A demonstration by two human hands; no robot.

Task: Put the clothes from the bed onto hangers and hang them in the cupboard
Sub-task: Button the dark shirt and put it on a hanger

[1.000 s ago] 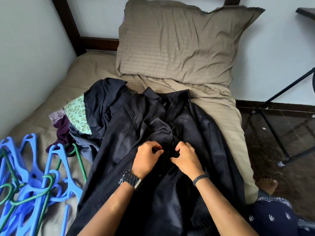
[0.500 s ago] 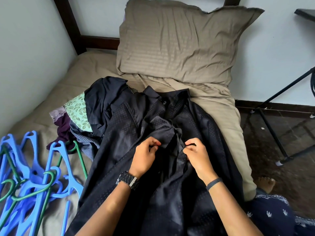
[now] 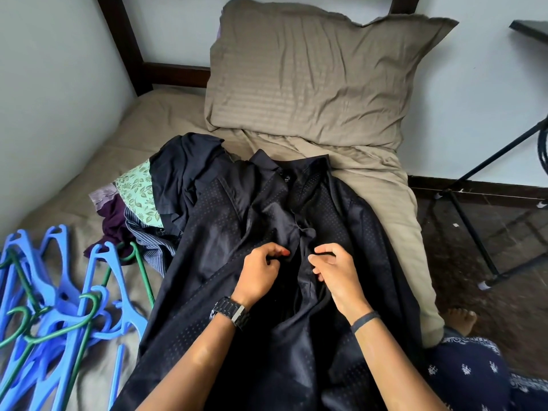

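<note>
On top of the bed [image 3: 124,137], below the big pillow [image 3: 311,81], lies the dark shirt [image 3: 225,226], spread out flat. Left of the shirt sit more clothes [image 3: 133,200] and blue hangers [image 3: 59,295]. Both hands work at the shirt's front. The left hand [image 3: 261,271] and right hand [image 3: 335,271] each pinch one edge with curled fingers. That shiny cloth could slip out, I think.

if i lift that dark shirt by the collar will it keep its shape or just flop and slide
The dark shirt will likely flop: it already lies in soft folds on the bed. Its sheen suggests slick fabric, so it may slide. It probably weighs little, since the fingers of both hands merely pinch its front.
</note>
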